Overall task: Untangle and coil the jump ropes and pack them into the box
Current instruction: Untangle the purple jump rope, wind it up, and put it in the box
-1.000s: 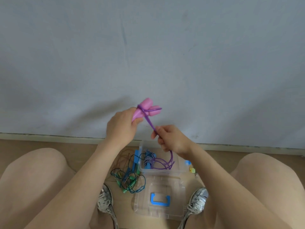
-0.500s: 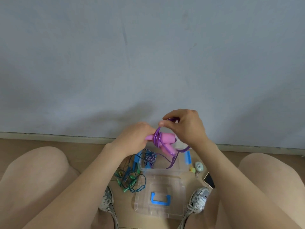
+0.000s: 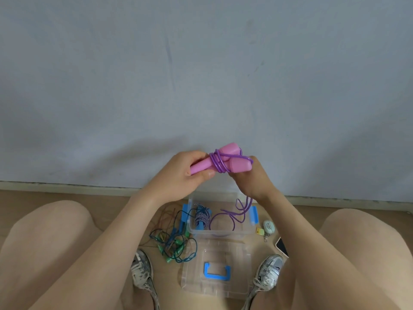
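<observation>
Frame centre: left hand (image 3: 185, 175) grips smooth pink plastic handles (image 3: 232, 159); glossy purple cord (image 3: 218, 164) wound round them, right hand (image 3: 250, 182) pinching it; slack trails into clear box (image 3: 223, 232) below; green rope tangle (image 3: 174, 242) left of box.

Wearing a left shoe (image 3: 143, 272) and a right shoe (image 3: 268, 272), both low, grey-and-silver, of trainer type. Fastening with whitish laces (image 3: 139, 268) criss-crossing over mesh-like uppers. Looking scuffed and dulled along toes and sides. Bearing a dark swoosh mark (image 3: 277, 267) on the right shoe's side. Showing forearms (image 3: 125, 220) bare along their whole visible length, knees (image 3: 55, 220) likewise bare. Displaying a short, plain thumbnail (image 3: 210, 174) on the left hand (image 3: 185, 175).
</observation>
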### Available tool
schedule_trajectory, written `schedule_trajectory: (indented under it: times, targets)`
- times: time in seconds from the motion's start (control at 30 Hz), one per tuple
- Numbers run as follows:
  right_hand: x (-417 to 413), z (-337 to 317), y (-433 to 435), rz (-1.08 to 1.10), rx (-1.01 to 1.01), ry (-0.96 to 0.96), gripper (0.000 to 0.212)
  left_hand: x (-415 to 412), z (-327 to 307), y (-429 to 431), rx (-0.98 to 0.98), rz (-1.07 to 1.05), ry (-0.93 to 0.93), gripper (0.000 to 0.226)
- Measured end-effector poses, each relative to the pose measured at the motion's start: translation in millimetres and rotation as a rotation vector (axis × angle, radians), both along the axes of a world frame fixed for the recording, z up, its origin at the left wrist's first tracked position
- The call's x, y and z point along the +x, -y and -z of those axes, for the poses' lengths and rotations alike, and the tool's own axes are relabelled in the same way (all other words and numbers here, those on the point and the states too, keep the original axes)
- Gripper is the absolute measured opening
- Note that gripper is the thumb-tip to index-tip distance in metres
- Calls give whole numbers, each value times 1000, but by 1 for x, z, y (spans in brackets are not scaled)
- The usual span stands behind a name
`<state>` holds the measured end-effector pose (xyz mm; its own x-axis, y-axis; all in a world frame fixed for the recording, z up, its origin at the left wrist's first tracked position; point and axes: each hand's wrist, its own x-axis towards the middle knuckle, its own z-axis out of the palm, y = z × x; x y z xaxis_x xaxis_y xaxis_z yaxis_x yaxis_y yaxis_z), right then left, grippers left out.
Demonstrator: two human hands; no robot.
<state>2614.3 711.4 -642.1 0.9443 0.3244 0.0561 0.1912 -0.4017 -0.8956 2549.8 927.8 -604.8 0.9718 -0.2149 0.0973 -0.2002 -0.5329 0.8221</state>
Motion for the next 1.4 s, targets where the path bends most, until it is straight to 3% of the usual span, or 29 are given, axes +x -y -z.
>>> schedule_trajectory:
  times: [0.07, 0.13, 0.2, 0.27, 0.4, 0.6, 0.8, 0.9, 1.07, 1.17, 1.3, 1.4]
  targets:
    - [-5, -2, -5, -13, 8, -139, 32, 1, -2, -3, -70, -88, 7, 18]
    - [-13, -2, -10, -91, -25, -336, 44, 4, 2, -8, -44, -256, 60, 25]
    - [-20, -2, -14, -181, -122, -374, 51, 7, 13, -14, 43, -396, 114, 27]
    - [-25, -5, -20, -271, -290, -229, 51, 10, 27, -18, 152, -420, 119, 26]
    - [-33, -11, -25, -405, -572, 81, 47, 11, 48, -17, 391, -264, 34, 25]
    - [-20, -22, -13, -242, -784, 344, 29, 11, 46, -3, 491, 7, -80, 29]
    - [-2, -14, -1, -116, -594, 262, 40, 8, 31, -2, 336, 173, -210, 46]
    - [5, -13, 2, -135, -445, 163, 41, 5, 22, 0, 197, 191, -232, 39]
    - [3, -18, 3, -225, -180, -61, 49, 2, 8, 2, -134, 105, -226, 39]
    - [-1, -21, 3, -350, 32, -126, 38, 4, 4, -2, -356, 86, -223, 29]
    - [-4, -20, 6, -357, 10, -40, 21, 8, 3, -4, -549, 19, -181, 24]
    - [-6, -17, -1, -201, -33, -40, 31, 8, 7, 1, -569, -90, -190, 40]
